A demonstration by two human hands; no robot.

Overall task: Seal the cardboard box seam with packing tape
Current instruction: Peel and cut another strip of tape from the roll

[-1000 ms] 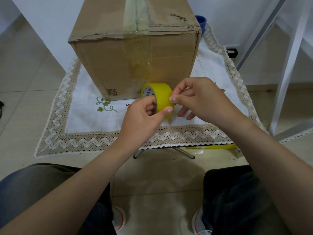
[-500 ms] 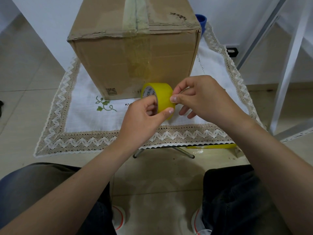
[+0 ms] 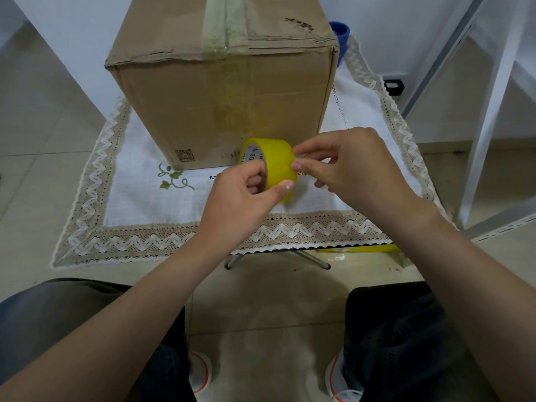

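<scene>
Little has shifted: your right hand (image 3: 356, 169) still pinches at the roll's edge. Before you, the brown cardboard box (image 3: 223, 91) stands on the lace-trimmed white cloth (image 3: 136, 198), open cloth on either side. Your left hand (image 3: 240, 198) grips the yellow packing tape roll (image 3: 275, 163), whose core reads "DE IN".

Tape roll (image 3: 272, 163) core: partial "DE IN"; box (image 3: 223, 91) QR code.
</scene>
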